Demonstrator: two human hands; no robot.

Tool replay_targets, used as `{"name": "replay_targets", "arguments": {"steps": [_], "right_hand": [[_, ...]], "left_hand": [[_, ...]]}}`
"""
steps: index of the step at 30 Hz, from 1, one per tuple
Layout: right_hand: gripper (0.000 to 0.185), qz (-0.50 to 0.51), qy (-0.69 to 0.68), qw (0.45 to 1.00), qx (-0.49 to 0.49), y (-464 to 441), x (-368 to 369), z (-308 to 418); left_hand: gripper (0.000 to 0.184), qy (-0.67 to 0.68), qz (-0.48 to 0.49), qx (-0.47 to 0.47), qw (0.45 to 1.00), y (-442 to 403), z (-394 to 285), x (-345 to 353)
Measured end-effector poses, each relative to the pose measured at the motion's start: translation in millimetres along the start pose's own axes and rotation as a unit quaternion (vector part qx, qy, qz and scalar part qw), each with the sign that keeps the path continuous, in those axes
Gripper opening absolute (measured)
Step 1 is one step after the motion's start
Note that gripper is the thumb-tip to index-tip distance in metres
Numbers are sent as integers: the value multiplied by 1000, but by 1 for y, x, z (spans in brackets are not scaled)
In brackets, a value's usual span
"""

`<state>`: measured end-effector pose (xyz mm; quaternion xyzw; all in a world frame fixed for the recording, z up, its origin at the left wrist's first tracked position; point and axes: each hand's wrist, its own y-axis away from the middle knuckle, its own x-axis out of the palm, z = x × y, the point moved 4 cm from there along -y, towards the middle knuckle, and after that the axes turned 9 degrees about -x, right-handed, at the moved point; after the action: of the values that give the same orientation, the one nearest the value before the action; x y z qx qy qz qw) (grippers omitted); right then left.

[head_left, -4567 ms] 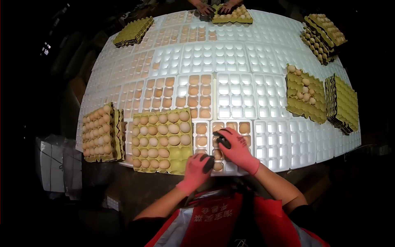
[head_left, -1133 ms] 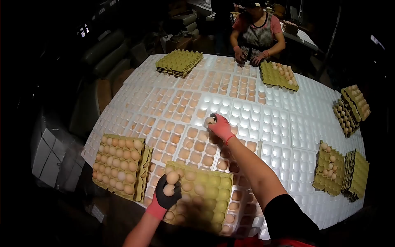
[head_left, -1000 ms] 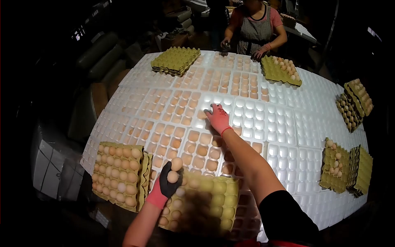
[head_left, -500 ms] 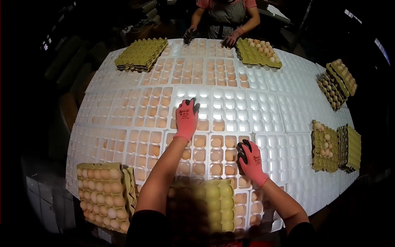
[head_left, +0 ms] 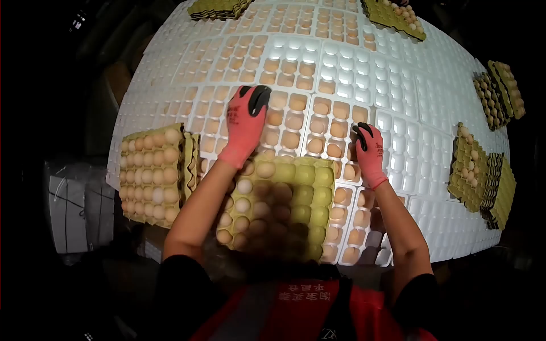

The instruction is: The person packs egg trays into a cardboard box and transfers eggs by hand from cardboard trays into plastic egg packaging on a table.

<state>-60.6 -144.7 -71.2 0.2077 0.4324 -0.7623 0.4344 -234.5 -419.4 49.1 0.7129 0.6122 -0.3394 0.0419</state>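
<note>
My left hand [head_left: 247, 122], in a pink glove with black fingertips, hovers over the white plastic egg trays, just beyond the pulp egg carton [head_left: 334, 190]. Its fingers are loosely bent and apart, and no egg shows in them. Lower right, my right hand [head_left: 371, 153], gloved alike, is at the right column of a white tray [head_left: 310, 122] with brown eggs [head_left: 334, 150] in its cells. Its thumb and fingers curl inward; whether an egg is between them is hidden. The carton near my body has eggs [head_left: 243, 186] on its left side and bare cups on its right.
Another carton of eggs [head_left: 149, 176] stands at the left. Stacked pulp cartons [head_left: 219, 8] lie at the far left; more cartons with eggs sit at the far right [head_left: 398, 18] and right edge [head_left: 467, 165]. White trays [head_left: 412, 136] cover the table, several without eggs.
The view has tilted down, so the far person is almost out of sight. My left hand has drawn back toward the near carton. My right hand stays at the same tray's right column.
</note>
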Motion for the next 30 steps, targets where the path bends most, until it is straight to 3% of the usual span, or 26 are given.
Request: {"name": "replay_targets", "arguments": {"steps": [1, 3, 4, 5, 6, 7, 9, 11, 12, 14, 15, 16, 17, 18, 19, 20, 21, 23, 24, 25, 26, 28, 29, 30], "right_hand": [[34, -29, -80, 995, 51, -4, -8, 15], [33, -12, -167, 986, 18, -1, -32, 102], [36, 107, -221, 968, -45, 17, -33, 148], [34, 197, -237, 936, -170, 42, -29, 190], [36, 313, -154, 912, -214, 76, -9, 223], [40, 320, -84, 902, -279, 93, -12, 247], [48, 303, 11, 905, -299, 126, 18, 248], [50, 289, 64, 899, -323, 134, 31, 246], [41, 278, -27, 912, -302, 122, 16, 251], [35, 297, -245, 922, -32, 97, -6, 245], [32, 292, -347, 885, 103, 91, -12, 237], [35, 245, -472, 830, 167, 92, 2, 209], [37, 208, -506, 818, 180, 85, -5, 208], [38, 250, -361, 893, 99, 81, -7, 215], [39, 282, -205, 937, 18, 80, -8, 226], [40, 300, -96, 948, -49, 80, -14, 247], [41, 320, 51, 933, -153, 89, 5, 250], [55, 332, 195, 907, -169, 106, 61, 230], [53, 320, 159, 919, -166, 99, 55, 232], [51, 308, 124, 929, -162, 92, 47, 232], [49, 297, 88, 938, -155, 86, 33, 235], [44, 275, -110, 955, 23, 67, -6, 235], [42, 255, -205, 939, 109, 62, -19, 227], [37, 194, -376, 885, 196, 61, -17, 213]], "left_hand": [[22, -26, -8, -23, 999, 32, -13, -40], [26, -122, 48, -64, 989, 114, -17, -99], [31, -152, 1, -67, 986, 171, -8, -119], [39, -213, 52, -74, 973, 220, -6, -131], [42, -226, 123, -64, 964, 252, -13, -136], [44, -229, 177, -47, 956, 277, -19, -134], [44, -288, 257, 12, 922, 313, -27, -116], [45, -359, 273, 53, 891, 324, -26, -97], [44, -356, 254, 87, 895, 326, -25, -93], [41, -355, 223, 171, 892, 313, -22, -94], [39, -370, 268, 153, 876, 305, -22, -95], [36, -335, 275, 107, 895, 296, -24, -103], [34, -295, 283, 56, 911, 290, -27, -111], [33, -150, 245, -106, 952, 287, -22, -121], [32, 0, 200, -262, 944, 286, -13, -130], [29, 290, 124, -292, 903, 299, 34, -122], [32, 449, 117, -457, 759, 294, 15, -130], [33, 435, 215, -410, 772, 290, 32, -124], [31, 215, 257, -296, 895, 274, 10, -124], [30, -22, 277, -156, 948, 262, -19, -120], [31, -183, 251, -67, 948, 259, -43, -119], [33, -335, 307, 62, 889, 264, -8, -86], [35, -405, 325, 126, 845, 265, 7, -73], [36, -370, 318, 142, 861, 259, 8, -74]]}}
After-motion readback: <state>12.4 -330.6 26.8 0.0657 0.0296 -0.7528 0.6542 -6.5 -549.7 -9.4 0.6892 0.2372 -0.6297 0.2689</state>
